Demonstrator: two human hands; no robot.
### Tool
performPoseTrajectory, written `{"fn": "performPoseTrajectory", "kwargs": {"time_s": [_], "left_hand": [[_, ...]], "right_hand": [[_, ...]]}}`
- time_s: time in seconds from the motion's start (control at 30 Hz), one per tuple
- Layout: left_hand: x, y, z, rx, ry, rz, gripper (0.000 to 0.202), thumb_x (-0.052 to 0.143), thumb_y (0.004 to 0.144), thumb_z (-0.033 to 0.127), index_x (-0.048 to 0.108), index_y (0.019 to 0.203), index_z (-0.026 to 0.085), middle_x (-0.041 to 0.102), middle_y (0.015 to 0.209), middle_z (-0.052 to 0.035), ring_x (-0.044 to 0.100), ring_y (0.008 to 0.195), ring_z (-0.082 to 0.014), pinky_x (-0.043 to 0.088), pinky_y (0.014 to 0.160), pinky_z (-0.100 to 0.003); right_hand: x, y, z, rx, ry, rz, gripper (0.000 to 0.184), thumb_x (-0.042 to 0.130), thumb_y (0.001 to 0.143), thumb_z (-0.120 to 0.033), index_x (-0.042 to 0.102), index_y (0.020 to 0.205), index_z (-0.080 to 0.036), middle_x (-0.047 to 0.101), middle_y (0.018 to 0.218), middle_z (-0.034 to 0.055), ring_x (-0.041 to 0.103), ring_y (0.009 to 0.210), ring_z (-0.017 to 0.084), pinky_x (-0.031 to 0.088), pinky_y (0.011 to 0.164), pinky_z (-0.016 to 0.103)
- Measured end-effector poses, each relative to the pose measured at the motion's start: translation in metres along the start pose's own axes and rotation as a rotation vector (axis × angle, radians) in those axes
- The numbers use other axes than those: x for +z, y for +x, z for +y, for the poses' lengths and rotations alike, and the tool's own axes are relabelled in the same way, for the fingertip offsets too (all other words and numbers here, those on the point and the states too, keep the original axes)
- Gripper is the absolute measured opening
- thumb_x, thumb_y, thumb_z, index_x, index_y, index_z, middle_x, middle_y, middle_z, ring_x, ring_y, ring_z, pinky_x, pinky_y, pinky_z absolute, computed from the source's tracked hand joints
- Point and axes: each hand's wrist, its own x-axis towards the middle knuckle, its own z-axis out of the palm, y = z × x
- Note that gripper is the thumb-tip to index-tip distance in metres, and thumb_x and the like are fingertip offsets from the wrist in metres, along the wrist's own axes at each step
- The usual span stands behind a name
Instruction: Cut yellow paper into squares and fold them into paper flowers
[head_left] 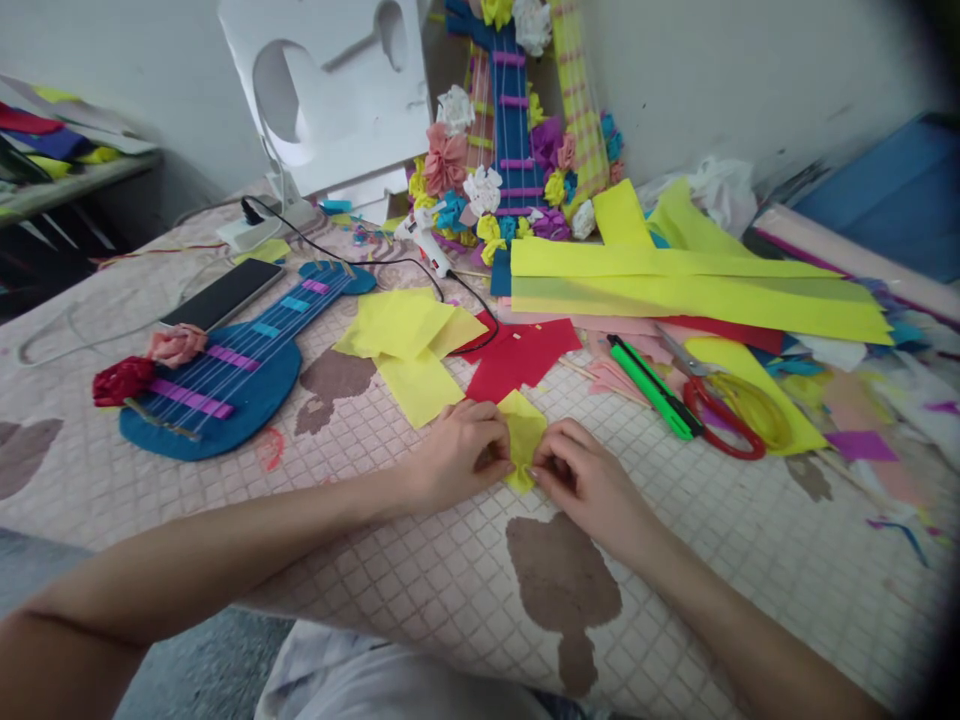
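Between my two hands is a small piece of yellow crepe paper [526,425], its lower end gathered and crinkled. My left hand [469,450] pinches its left edge with thumb and fingertips. On the other side, my right hand [581,470] pinches the lower right edge. Just beyond lie cut red paper pieces [517,352], with yellow paper squares [405,330] overlapping to their left. A blue toy guitar [281,370] with white strings and purple and light-blue strips rests farther left; a dark red paper flower [124,382] and a pink one [176,345] sit at its edge.
Red-handled scissors [724,420] and a green cutter [652,385] lie to the right, before long yellow paper strips [675,285]. A white glue gun [426,240] with a black cord stands behind. A phone [225,292] lies left. Flower-covered guitars [514,130] lean at the back.
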Motion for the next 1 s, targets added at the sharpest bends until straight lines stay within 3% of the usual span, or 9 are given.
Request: {"fn": "performPoseTrajectory", "kwargs": {"time_s": [0.5,0.67,1.0], "left_hand": [[0.0066,-0.004,0.0061,-0.005,0.114,0.058,0.008,0.053,0.08,0.019,0.054,0.073,0.016,0.055,0.085,-0.0037,0.049,0.085,-0.0181,0.037,0.075,-0.031],[0.0062,-0.0046,0.0074,-0.011,0.095,0.061,0.004,0.054,0.08,0.019,0.054,0.077,0.017,0.055,0.085,-0.0037,0.049,0.086,-0.0187,0.037,0.076,-0.032],[0.0042,-0.0059,0.008,-0.003,0.066,0.051,0.006,0.053,0.083,0.02,0.057,0.079,0.017,0.056,0.089,-0.004,0.049,0.088,-0.0192,0.037,0.082,-0.034]], "right_hand": [[0.0069,0.0005,-0.0017,0.026,-0.082,0.046,0.013,0.051,0.079,-0.01,0.046,0.075,-0.022,0.048,0.082,0.0015,0.052,0.072,0.015,0.044,0.062,0.027],[0.0087,-0.001,-0.0022,0.028,-0.087,0.097,0.014,0.051,0.078,-0.01,0.047,0.085,-0.022,0.048,0.087,0.0021,0.052,0.067,0.014,0.044,0.058,0.027],[0.0073,-0.0013,-0.0044,0.021,-0.078,0.022,0.012,0.047,0.083,-0.009,0.05,0.083,-0.022,0.048,0.091,0.0037,0.054,0.076,0.016,0.047,0.066,0.029]]}}
